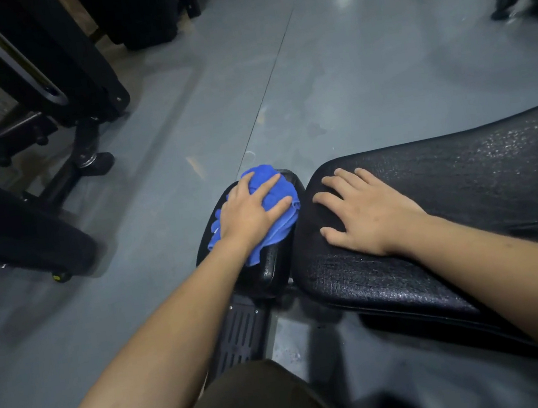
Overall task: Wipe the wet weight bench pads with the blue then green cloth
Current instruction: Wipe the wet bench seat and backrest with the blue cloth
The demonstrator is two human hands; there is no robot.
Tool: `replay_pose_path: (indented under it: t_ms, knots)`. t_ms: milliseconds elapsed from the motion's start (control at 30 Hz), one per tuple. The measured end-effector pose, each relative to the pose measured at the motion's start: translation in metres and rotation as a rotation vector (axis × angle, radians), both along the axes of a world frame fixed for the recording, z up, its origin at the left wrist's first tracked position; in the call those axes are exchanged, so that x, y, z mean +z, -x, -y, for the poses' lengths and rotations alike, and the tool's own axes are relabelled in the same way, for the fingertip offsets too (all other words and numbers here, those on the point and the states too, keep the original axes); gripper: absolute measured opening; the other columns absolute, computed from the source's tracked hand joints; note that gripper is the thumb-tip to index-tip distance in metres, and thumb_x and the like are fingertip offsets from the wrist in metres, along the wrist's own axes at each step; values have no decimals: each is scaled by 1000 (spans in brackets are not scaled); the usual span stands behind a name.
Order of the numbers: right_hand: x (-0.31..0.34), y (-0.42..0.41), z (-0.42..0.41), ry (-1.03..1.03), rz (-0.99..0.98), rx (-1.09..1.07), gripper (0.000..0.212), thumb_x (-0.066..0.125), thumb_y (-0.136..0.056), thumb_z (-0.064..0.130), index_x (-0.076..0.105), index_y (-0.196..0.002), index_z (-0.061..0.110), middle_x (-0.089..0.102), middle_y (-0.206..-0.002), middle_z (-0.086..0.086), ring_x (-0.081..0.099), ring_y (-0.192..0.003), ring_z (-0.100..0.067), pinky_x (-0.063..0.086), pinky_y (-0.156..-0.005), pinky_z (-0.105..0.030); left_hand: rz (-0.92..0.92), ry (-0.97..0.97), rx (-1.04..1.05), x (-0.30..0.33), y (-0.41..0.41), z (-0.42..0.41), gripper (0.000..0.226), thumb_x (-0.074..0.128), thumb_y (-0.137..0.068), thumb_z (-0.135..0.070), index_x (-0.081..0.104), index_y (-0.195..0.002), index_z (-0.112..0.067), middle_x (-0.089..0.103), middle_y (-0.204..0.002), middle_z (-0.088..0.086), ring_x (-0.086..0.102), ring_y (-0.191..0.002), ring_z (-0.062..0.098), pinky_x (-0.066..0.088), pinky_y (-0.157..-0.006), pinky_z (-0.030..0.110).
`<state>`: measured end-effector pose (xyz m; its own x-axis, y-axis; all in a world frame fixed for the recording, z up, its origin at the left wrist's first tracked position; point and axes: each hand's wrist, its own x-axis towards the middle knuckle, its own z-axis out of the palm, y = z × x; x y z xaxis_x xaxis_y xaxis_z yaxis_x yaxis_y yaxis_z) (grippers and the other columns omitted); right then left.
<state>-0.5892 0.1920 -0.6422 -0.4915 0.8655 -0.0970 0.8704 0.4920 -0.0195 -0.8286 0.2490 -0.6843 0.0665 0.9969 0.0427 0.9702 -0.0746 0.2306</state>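
The left hand [248, 212] presses flat on the crumpled blue cloth [272, 203] atop the small black textured pad [269, 266], while the long wet black pad [433, 201] stretches rightward under the open, empty right hand [362, 215].

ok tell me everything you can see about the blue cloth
The blue cloth is a soft, bunched-up rag, bright blue and looking like microfibre, with crumpled folds. It lies on the small black seat pad, covering most of its top. The left hand lies flat on it with spread fingers. Its edges stick out beyond the fingertips and beside the wrist. It reaches the gap before the long pad.
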Motion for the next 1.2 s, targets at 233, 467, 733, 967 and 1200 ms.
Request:
replay_pose_path:
  t_ms: [233, 467, 733, 967, 1200]
  knots:
    - [0, 1, 1, -14, 3, 0, 90, 2, -77, 68, 32, -151, 27, 25, -161, -8, 14, -151, -29, 9, -124, -46, 52, -18, -12, 1, 7, 26, 56, 44, -89, -72, 40, -142, -56, 27, -159, -7, 29, -143, 19, 35, -111, 41]
    - [1, 2, 0, -13, 23, 1, 87, 5, -80, 69, 33, -151, 26, 26, -161, -8, 14, -152, -28, 10, -124, -45, 86, -83, -55, -4, 24, 88, 55, 45, -87, -71, 45, -139, -54, 30, -158, -9, 33, -134, 17, 37, -107, 38]
    - [2, 1, 2, -10, 17, 0, 86, 5, -82, 67, 33, -151, 26, 25, -162, -8, 14, -152, -29, 10, -124, -45, 176, -30, 7, -2, 26, 82, 49, 51, -89, -67, 48, -136, -55, 27, -158, -16, 26, -142, 11, 31, -112, 37]
    - [-1, 1, 1, -13, -7, 4, 86, 6, -81, 68, 35, -150, 25, 27, -161, -8, 15, -152, -29, 10, -124, -46, 178, -9, 23, 1, 26, 68, 51, 47, -88, -69, 46, -137, -55, 28, -158, -14, 25, -143, 11, 29, -114, 39]
    - [9, 10, 2, 7, -154, 157, 75, 33, -87, 61, 40, -148, 19, 38, -154, -4, 31, -145, -22, 16, -123, -40, 344, -36, -87, 9, 49, 90, 74, 55, -77, -68, 39, -146, -47, 24, -158, -19, 20, -147, 11, 22, -119, 41]
